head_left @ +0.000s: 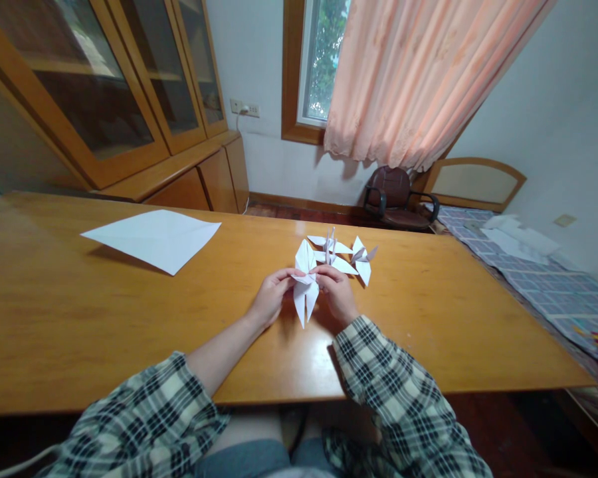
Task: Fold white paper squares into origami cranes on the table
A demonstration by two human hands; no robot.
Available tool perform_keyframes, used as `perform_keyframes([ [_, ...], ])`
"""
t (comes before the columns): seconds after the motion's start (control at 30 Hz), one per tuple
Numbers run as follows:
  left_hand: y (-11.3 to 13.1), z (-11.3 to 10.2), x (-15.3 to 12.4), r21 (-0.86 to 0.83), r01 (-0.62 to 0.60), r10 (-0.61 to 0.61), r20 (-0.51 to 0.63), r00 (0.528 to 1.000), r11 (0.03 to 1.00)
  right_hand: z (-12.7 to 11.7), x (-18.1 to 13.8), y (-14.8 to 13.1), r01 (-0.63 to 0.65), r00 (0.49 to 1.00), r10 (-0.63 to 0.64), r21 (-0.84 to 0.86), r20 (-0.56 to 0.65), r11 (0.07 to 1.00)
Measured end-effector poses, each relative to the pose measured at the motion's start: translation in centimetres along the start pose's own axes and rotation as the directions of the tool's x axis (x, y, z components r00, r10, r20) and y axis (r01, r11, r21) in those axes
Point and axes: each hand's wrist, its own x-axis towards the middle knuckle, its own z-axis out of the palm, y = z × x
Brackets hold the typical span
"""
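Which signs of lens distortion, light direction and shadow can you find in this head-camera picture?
Head view: wide-angle distortion bows the table edge and tilts the cabinet; daylight from the window gives the flat sheet a soft shadow toward the camera; left hand, right hand and folded paper look sharp.

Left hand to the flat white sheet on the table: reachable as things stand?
Probably yes. Only bare table lies between the left hand and the flat sheet off to its left. It is pinching the folded paper with the right hand, though, so it must let go first.
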Motion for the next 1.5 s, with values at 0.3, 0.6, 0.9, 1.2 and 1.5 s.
perform_keyframes([
  [0.3,0.5,-0.6,0.0,0.405,-0.302,0.303,0.063,0.951,0.863,0.3,0.0,0.5,-0.011,1.000,0.009,0.179,0.010,0.984],
  [0.6,0.3,-0.5,-0.4,0.461,-0.342,0.326,0.116,0.938,0.819,0.0,0.0,1.0,0.036,0.989,-0.004,-0.219,0.147,0.975],
  [0.9,-0.1,-0.4,0.0,0.266,-0.236,0.213,0.113,0.971,0.935,-0.2,0.1,0.4,0.165,0.983,-0.123,-0.358,0.137,0.919],
  [1.2,-0.4,-1.0,0.4,0.189,-0.112,0.100,0.072,0.992,0.976,-0.3,0.3,0.6,0.249,0.968,-0.206,-0.524,0.140,0.814],
  [1.5,0.0,-0.8,0.5,0.467,-0.146,0.103,0.118,0.988,0.872,-0.3,0.2,0.3,0.274,0.961,-0.241,-0.584,0.135,0.764],
])
